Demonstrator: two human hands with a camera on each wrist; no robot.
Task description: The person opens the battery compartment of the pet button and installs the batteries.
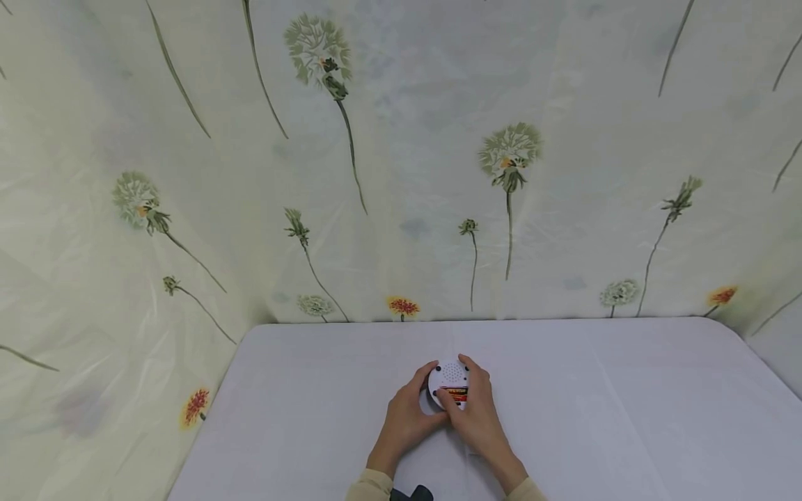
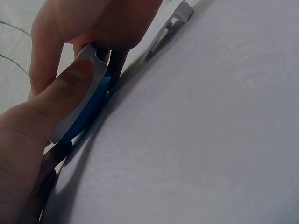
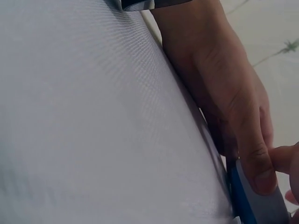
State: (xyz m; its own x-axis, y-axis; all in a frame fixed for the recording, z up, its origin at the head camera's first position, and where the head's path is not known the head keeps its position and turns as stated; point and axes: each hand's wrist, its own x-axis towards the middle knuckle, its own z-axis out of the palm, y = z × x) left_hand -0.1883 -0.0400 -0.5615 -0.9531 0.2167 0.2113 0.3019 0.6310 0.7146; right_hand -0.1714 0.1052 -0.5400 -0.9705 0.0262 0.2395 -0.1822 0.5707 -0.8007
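Note:
A small round white device [image 1: 450, 373] with a blue side shows its face with a grille of small holes, dark round dots and red-and-yellow batteries [image 1: 457, 394] in a slot. My left hand [image 1: 406, 416] grips its left edge, index finger at the upper rim and thumb low by the bottom rim. From the right, my right hand [image 1: 479, 416] grips the same device, fingers at its far right edge and thumb pressed on the face beside the batteries. In the left wrist view the blue side [image 2: 91, 105] is close over the tabletop, with fingers covering much of the white rim.
The table [image 1: 301, 417] has a white cloth with rounded far corners. A curtain [image 1: 413, 174] printed with dandelions hangs behind it. A small white piece [image 2: 183, 11] shows beyond the hands in the left wrist view. Something black [image 1: 413, 493] sits at the bottom edge between the sleeves.

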